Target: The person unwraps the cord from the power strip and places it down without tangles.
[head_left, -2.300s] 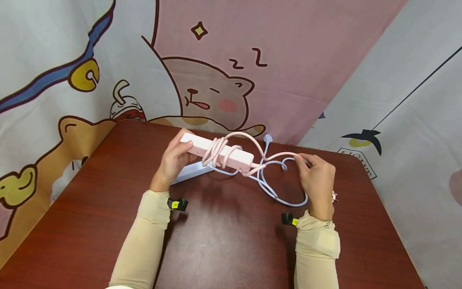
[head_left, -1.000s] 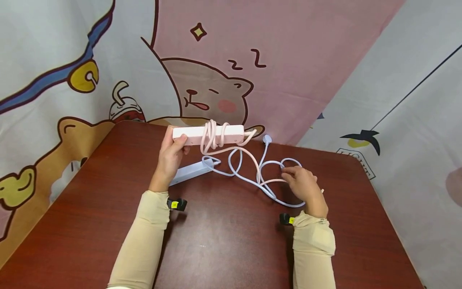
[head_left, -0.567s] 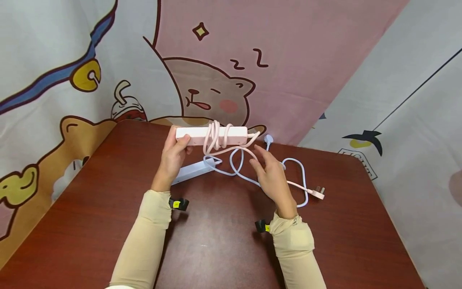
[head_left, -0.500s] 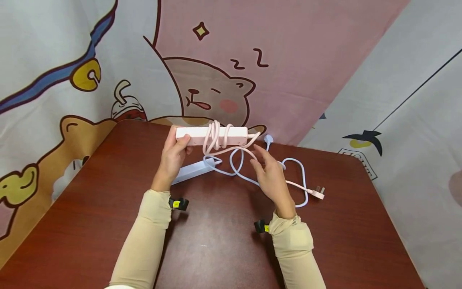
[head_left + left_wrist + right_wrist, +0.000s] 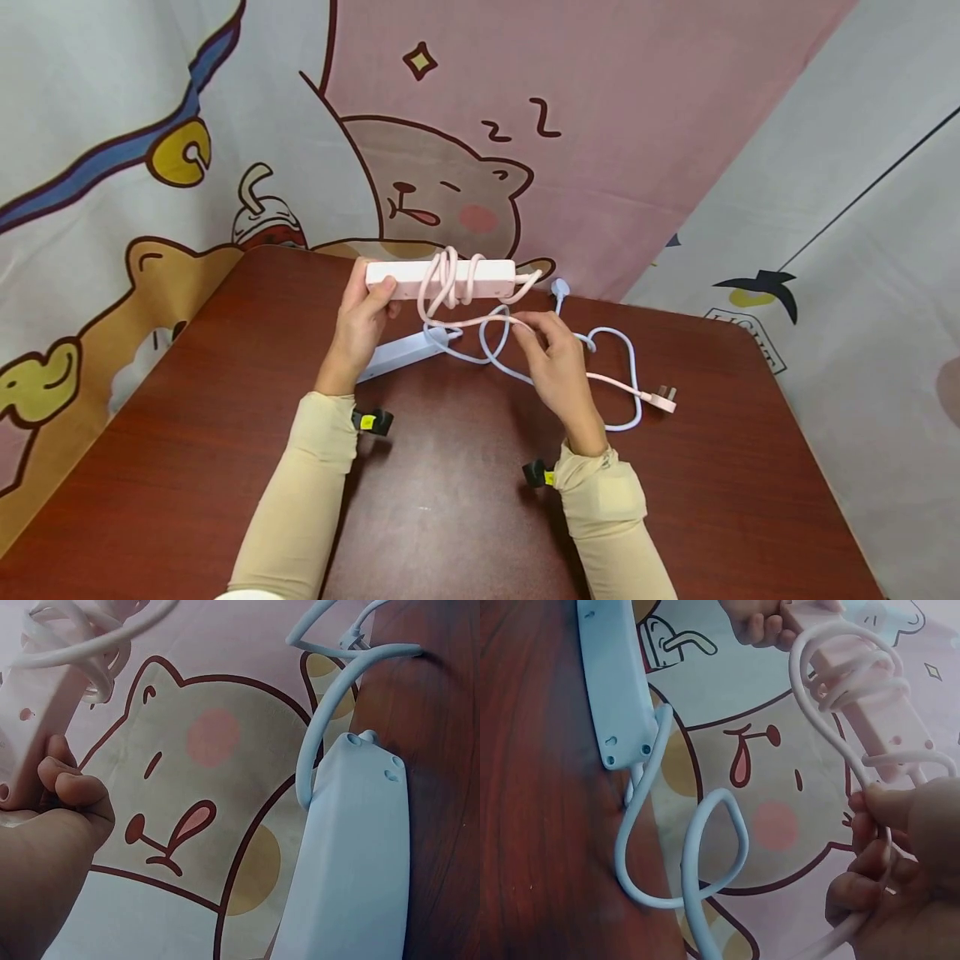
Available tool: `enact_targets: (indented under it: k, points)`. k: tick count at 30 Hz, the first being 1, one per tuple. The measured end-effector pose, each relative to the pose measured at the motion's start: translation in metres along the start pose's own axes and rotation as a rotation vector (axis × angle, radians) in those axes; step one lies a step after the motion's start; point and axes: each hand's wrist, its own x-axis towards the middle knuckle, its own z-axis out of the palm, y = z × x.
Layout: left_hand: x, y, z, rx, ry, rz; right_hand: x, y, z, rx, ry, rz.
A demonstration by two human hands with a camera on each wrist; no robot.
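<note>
Several left fingers [image 5: 383, 289] grip a smooth, boxy pink power strip [image 5: 491, 278]; right fingers [image 5: 853, 891] pinch its round cord [image 5: 468, 322].

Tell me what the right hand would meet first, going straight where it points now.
Past the pink cord it pinches, the right hand would probably meet the pink power strip, at its cord end; depth is unclear.
</note>
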Motion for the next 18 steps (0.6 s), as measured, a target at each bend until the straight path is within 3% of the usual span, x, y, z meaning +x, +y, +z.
enact_targets:
  k: [9, 18]
  points:
    - [0.0, 0.001, 0.0, 0.05, 0.021, 0.022, -0.001, -0.01, -0.01, 0.113, -0.085, -0.063]
    - [0.0, 0.001, -0.001, 0.089, 0.018, 0.007, -0.003, -0.027, -0.026, 0.017, -0.074, -0.27]
